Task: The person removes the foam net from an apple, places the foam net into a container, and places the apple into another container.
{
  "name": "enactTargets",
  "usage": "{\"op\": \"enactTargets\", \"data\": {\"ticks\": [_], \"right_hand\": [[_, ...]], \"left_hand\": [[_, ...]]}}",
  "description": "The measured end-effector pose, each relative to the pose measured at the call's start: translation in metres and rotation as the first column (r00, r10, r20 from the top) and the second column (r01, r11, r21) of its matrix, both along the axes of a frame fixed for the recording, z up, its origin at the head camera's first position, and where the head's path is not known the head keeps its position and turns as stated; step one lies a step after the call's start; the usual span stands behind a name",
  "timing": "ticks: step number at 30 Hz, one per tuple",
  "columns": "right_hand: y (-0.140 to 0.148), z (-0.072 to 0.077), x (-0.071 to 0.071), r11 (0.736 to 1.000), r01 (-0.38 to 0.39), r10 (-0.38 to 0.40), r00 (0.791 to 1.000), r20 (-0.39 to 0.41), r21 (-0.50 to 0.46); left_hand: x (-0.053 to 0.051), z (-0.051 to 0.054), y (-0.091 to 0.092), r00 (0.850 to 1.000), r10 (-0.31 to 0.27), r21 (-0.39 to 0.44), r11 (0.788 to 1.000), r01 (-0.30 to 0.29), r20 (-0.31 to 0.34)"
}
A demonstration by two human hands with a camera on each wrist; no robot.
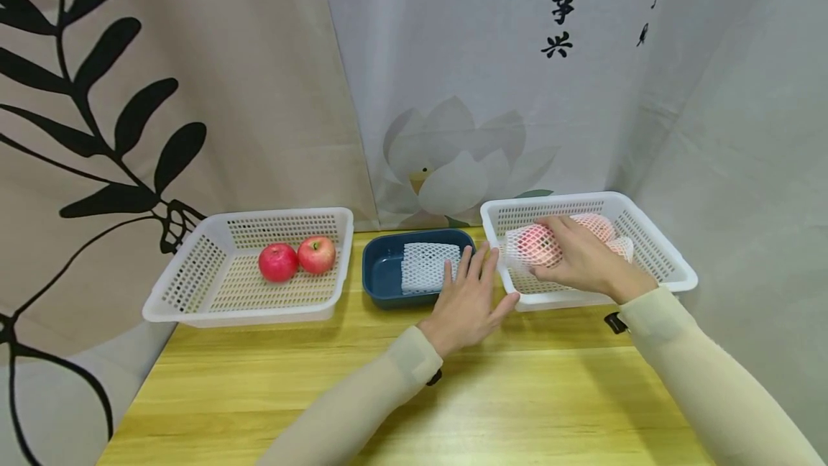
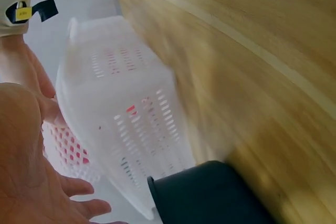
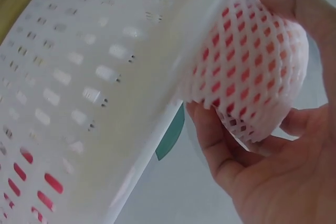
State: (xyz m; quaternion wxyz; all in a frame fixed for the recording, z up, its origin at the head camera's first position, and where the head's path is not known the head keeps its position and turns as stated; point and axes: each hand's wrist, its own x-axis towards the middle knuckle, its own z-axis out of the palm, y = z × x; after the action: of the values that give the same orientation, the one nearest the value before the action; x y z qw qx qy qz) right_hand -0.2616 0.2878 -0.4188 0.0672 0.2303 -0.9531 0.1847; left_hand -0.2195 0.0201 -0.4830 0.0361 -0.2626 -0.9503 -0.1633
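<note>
The right hand (image 1: 585, 257) grips a red apple in a white foam net (image 1: 540, 244) over the left part of the right white basket (image 1: 675, 275). In the right wrist view, fingers and thumb curl round the netted apple (image 3: 247, 61). Another netted apple (image 1: 595, 225) lies behind that hand in the basket. The left hand (image 1: 464, 308), fingers spread and fairly straight, is between the blue container (image 1: 382, 272) and the right basket, holding nothing. An empty foam net (image 1: 427, 268) lies in the blue container. In the left wrist view, the left palm (image 2: 26, 156) is beside the basket (image 2: 105, 103).
At the left stands another white basket (image 1: 194, 272) with two bare red apples (image 1: 278, 262) side by side. A patterned curtain (image 1: 259, 92) hangs behind the wooden table (image 1: 517, 394). Both forearms cross the table's front area.
</note>
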Motion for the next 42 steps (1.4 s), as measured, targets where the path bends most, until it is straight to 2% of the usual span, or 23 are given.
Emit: {"op": "enactTargets", "data": {"ticks": [18,31,36,42], "right_hand": [[-0.009,-0.004,0.016,0.997,0.026,-0.033,0.994,-0.102,-0.077],[-0.015,-0.007,0.023,0.986,-0.021,-0.020,0.970,-0.241,-0.165],[-0.018,-0.005,0.029,0.981,-0.026,-0.022,0.970,-0.241,-0.194],[-0.029,-0.008,0.037,0.977,-0.063,0.014,0.972,-0.233,-0.205]], "left_hand": [[0.015,0.009,-0.025,0.997,-0.032,0.031,0.999,0.034,-0.075],[0.024,0.009,-0.047,0.997,-0.006,0.034,0.999,0.008,-0.073],[0.026,0.006,-0.059,0.998,-0.004,0.048,0.999,0.007,-0.070],[0.030,0.002,-0.073,0.993,-0.008,0.070,0.997,0.016,-0.119]]}}
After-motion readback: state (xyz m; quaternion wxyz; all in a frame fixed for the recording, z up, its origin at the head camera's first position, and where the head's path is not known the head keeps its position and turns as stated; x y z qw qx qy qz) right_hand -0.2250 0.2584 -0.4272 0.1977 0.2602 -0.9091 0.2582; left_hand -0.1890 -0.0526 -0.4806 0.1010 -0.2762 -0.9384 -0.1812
